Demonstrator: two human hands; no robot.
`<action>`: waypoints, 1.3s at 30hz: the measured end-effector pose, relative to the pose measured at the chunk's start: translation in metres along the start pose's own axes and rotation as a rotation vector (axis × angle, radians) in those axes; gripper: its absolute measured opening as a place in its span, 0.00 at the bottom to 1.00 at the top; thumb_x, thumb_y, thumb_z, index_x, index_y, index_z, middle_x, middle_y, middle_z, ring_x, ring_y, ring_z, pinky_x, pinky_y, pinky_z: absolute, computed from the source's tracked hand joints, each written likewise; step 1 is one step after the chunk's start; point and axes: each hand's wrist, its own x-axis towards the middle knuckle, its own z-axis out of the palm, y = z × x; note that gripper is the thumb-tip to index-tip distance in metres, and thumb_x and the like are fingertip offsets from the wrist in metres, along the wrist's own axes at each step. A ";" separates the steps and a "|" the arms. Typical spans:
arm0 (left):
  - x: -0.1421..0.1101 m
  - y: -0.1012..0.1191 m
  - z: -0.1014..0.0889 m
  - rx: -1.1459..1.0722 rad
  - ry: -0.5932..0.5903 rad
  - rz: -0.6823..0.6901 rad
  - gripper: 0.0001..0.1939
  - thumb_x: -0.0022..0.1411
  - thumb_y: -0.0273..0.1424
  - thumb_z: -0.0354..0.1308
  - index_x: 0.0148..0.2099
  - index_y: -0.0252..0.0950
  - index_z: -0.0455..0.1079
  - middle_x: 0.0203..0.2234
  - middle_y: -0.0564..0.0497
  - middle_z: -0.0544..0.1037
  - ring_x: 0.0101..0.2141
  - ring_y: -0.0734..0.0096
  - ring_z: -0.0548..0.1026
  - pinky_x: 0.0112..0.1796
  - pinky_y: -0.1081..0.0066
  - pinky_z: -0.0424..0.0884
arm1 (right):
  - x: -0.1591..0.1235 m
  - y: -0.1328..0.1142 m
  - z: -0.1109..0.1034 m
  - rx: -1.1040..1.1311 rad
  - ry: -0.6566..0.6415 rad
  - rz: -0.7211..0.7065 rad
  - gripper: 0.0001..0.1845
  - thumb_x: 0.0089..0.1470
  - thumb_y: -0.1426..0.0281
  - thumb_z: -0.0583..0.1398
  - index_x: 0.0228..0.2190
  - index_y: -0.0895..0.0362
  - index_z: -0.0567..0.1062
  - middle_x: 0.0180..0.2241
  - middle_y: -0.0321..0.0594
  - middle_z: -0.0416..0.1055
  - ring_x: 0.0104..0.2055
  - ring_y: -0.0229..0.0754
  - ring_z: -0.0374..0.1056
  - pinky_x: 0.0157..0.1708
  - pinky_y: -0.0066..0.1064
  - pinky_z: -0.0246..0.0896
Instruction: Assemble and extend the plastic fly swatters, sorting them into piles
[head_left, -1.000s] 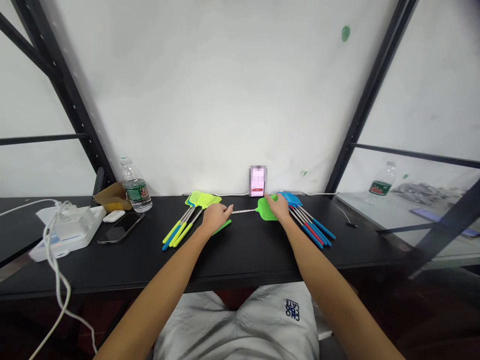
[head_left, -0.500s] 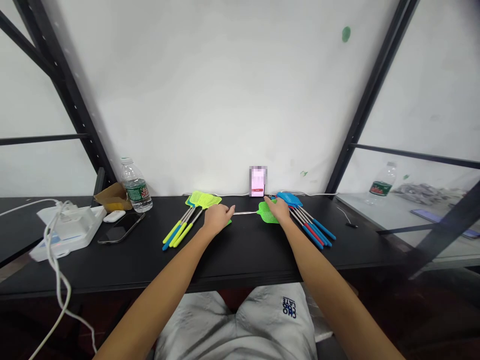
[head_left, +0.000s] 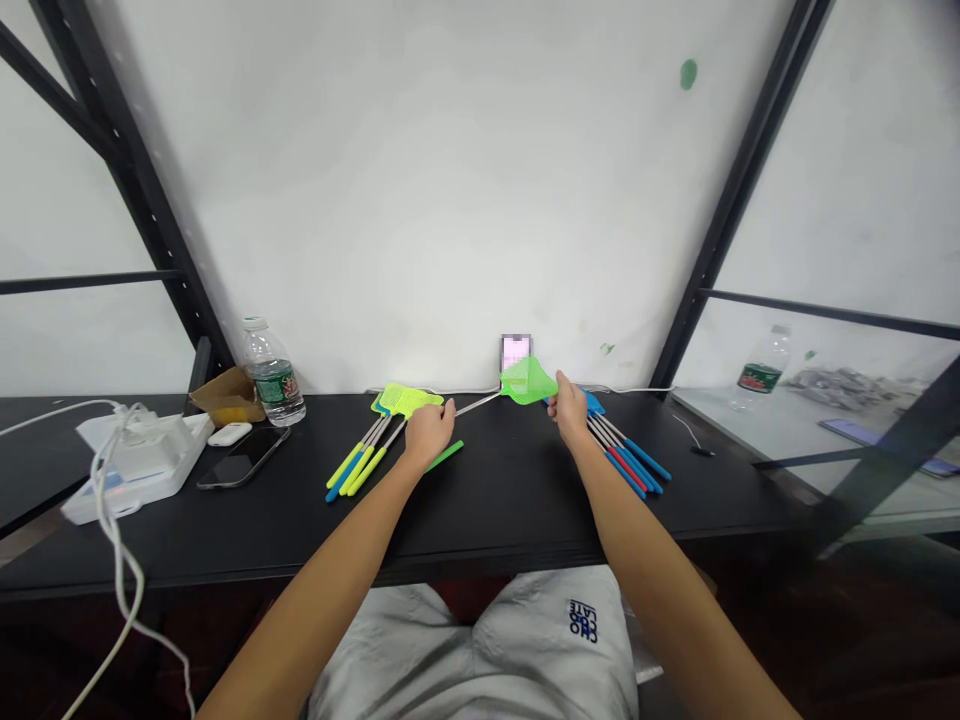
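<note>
Working, by the look of it, on a single green fly swatter (head_left: 527, 382) from both ends, probably drawing out or straightening its thin rod (head_left: 478, 403), though not showing clearly which. Holding it raised over the tabletop (head_left: 510, 490), between the mostly yellow-green swatters (head_left: 409, 400) and the mostly blue swatters (head_left: 649, 459), its mesh head tilting and covering the lower part of the upright phone (head_left: 516, 346).

Calling next, as a judgement, for a firm hold on the rod, an even pull in line with it, and enough room for clearing the phone. Also calling for a gentle touch at the mesh, likely bending easily under pressure.

Grasping the rod in the left hand (head_left: 430, 432), just beside the yellow-green heads, turning the back of the hand upward and hiding most of the fingers. Having a green handle (head_left: 444, 457) just below that hand, without making plain whether belonging to the held swatter or to another. Pinching, as far as can be judged, the outer corner of the mesh head with the right hand (head_left: 570, 405), close in front of the blue heads. Reaching forward across the tabletop's near edge with both forearms, converging toward the middle.
</note>
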 end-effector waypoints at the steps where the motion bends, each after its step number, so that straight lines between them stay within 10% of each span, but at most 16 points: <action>1: 0.000 0.000 0.000 -0.018 0.013 0.004 0.32 0.68 0.47 0.35 0.20 0.36 0.65 0.19 0.46 0.71 0.24 0.67 0.67 0.27 0.68 0.49 | -0.004 -0.002 0.003 0.049 -0.035 0.028 0.25 0.54 0.45 0.53 0.24 0.54 0.65 0.17 0.36 0.64 0.16 0.36 0.58 0.15 0.28 0.53; 10: -0.012 0.011 0.008 -0.159 -0.163 0.298 0.29 0.64 0.53 0.44 0.22 0.36 0.64 0.17 0.53 0.67 0.23 0.73 0.63 0.27 0.71 0.51 | -0.034 -0.001 0.032 0.047 -0.700 0.148 0.29 0.52 0.43 0.56 0.25 0.57 0.68 0.17 0.36 0.67 0.14 0.32 0.59 0.11 0.23 0.46; 25: -0.009 0.003 0.001 0.083 -0.136 0.240 0.17 0.56 0.45 0.57 0.40 0.38 0.67 0.37 0.47 0.74 0.39 0.63 0.72 0.35 0.69 0.63 | -0.015 -0.002 0.020 0.196 -0.160 0.201 0.25 0.56 0.50 0.56 0.19 0.53 0.56 0.12 0.30 0.53 0.12 0.31 0.49 0.11 0.24 0.39; 31: -0.002 -0.009 0.003 0.207 -0.343 0.179 0.13 0.53 0.42 0.57 0.35 0.38 0.68 0.37 0.45 0.76 0.38 0.59 0.74 0.33 0.68 0.64 | -0.015 0.005 0.021 0.081 -0.145 0.131 0.25 0.54 0.50 0.58 0.18 0.53 0.58 0.13 0.33 0.57 0.13 0.33 0.52 0.11 0.27 0.45; 39: -0.001 -0.009 0.013 0.027 -0.341 0.316 0.05 0.52 0.31 0.55 0.33 0.37 0.69 0.33 0.47 0.76 0.36 0.66 0.73 0.33 0.72 0.64 | -0.016 0.007 0.023 0.094 -0.251 0.139 0.24 0.53 0.52 0.59 0.18 0.55 0.61 0.13 0.33 0.58 0.13 0.31 0.52 0.11 0.24 0.43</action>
